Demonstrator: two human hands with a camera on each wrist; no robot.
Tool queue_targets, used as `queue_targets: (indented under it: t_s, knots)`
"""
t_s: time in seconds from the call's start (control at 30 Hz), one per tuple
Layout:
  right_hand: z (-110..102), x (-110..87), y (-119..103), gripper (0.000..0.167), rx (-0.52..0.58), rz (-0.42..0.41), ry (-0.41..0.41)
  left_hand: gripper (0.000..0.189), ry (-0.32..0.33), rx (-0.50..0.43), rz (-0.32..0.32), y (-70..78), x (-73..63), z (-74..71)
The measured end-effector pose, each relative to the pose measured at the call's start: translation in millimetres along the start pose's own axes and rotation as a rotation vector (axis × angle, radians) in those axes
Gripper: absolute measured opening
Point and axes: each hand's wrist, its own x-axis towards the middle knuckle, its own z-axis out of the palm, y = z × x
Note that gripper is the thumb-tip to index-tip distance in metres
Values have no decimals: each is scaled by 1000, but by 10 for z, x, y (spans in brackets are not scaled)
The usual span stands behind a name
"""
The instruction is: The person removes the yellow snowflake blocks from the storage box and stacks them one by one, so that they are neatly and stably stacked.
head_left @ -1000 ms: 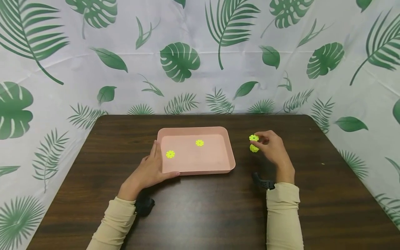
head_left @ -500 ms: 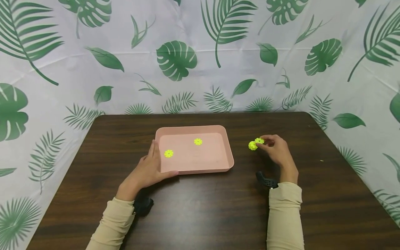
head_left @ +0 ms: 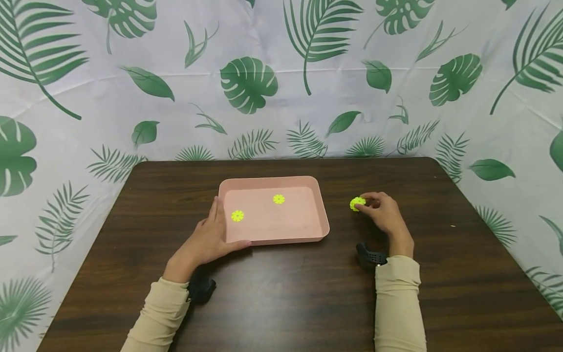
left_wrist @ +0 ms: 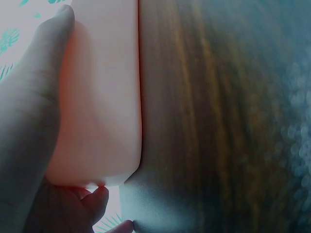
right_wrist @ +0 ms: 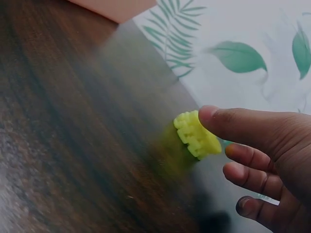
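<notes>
My left hand (head_left: 204,239) rests around the near left corner of a shallow pink tray (head_left: 290,241), its fingers along the left wall and its thumb straight along the front. The left wrist view shows that thumb lying against the tray wall (left_wrist: 107,97). Inside the tray lie two yellow interlocking discs, one (head_left: 237,216) at the left and another (head_left: 279,199) farther back. To the right of the tray, my right hand (head_left: 386,215) pinches a notched yellow disc (head_left: 360,200) close over more such discs. In the right wrist view they form a small pile (right_wrist: 190,133) at the thumb tip.
A dark wood-grain table (head_left: 281,303) carries everything, with a leaf-print cloth (head_left: 176,107) hanging behind it. A tiny pale speck (head_left: 453,226) lies at the right. Black wrist devices sit on the left wrist (head_left: 202,290) and right wrist (head_left: 371,256).
The right hand first moved right with the disc held beside the pile, then came back left, so the disc now overlaps the pile. The left hand and tray keep their places.
</notes>
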Motion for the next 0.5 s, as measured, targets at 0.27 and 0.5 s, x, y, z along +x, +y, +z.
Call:
queue_targets:
  t_s: [0.27,0.5]
  knots:
    - [33,24,7,38,7,-7,-8,136,-8,2,5,1,0,-3]
    - [32,33,36,39,-1,-9,-5,136,0,0,9,-11,1,7]
